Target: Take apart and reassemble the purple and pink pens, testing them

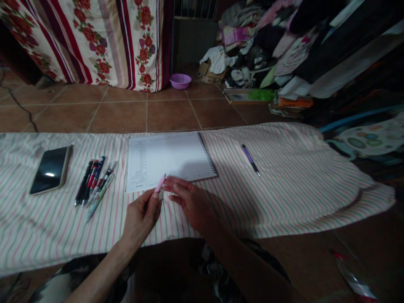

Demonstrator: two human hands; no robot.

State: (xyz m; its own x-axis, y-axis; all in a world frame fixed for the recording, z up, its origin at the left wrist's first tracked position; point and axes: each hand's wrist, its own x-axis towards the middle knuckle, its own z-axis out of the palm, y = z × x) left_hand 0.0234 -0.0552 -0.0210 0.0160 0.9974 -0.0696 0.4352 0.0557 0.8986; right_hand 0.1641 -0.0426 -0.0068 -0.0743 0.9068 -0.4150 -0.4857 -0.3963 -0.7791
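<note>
My left hand (142, 214) is closed around a pink pen (160, 184), its thumb along the barrel and the upper end pointing up and away. Close by, my right hand (191, 202) reaches in with fingers stretched and slightly apart. Its fingertips are beside the pen's upper end; whether they touch it I cannot tell. Just beyond both hands lies a spiral notebook (173, 153), open to a white page with a printed column at its left. To the right, a purple and black pen (250, 159) rests alone on the cloth.
Several pens (96, 179) lie bunched left of the notebook, with a dark-screened phone (50, 169) farther left. A striped cloth (284, 185) covers the low surface. Beyond are a tiled floor (123, 111), a purple basin (180, 81), a floral curtain (120, 42) and piled clothes (243, 46).
</note>
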